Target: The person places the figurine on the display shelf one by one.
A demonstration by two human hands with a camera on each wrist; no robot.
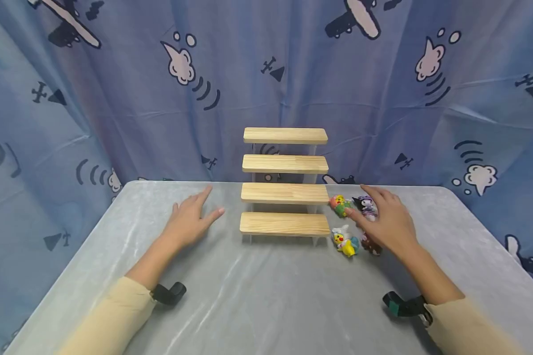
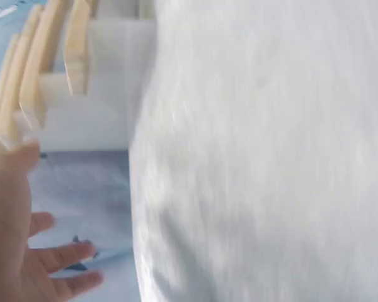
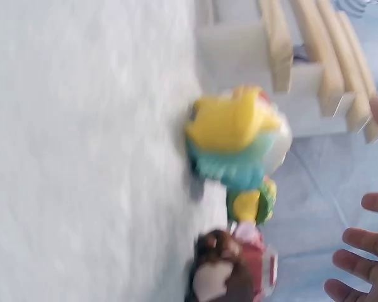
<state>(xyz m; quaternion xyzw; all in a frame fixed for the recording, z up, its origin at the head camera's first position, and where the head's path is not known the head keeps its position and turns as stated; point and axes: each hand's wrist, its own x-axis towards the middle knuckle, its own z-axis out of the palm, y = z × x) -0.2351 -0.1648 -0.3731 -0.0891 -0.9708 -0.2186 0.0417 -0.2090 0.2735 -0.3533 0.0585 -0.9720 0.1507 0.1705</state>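
The right hand (image 1: 388, 222), fingers loose and holding nothing, hangs over the little toys (image 1: 353, 224) right of the wooden steps (image 1: 285, 185) mid-frame, so pinching just one should go best, while the left hand (image 1: 191, 222) rests flat on the counter (image 1: 248, 296).

Toy figurines, right of wooden step shelf (image 1: 285, 224) | pink-green figure (image 1: 339, 205) beside third step | black-purple figure (image 1: 366, 205) right of it, under right hand (image 1: 388, 221) | yellow-white figure (image 1: 346, 241) beside lowest step | brown figure (image 1: 371, 246) adjacent
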